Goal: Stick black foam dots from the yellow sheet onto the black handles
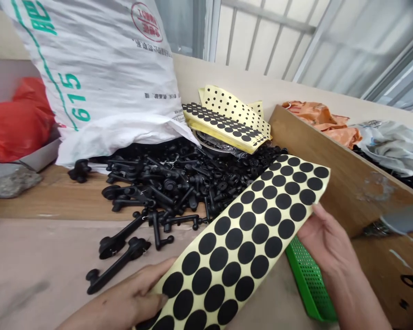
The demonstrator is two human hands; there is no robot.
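I see the L hand [124, 302] gripping the near end of the sticker sheet [248, 238], w/ the R hand [326, 243] closed on its right edge. The sheet is pale yellow w/ rows of black dots, held slanting over a green basket [308, 279]. Beyond are the black parts [179, 183], more sheets [227, 121] and a white sack [103, 78].

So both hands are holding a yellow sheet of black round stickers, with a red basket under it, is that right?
Not quite. The head view shows the basket under the sheet is green, not red. The left hand and right hand do hold the yellow sheet of black round stickers.
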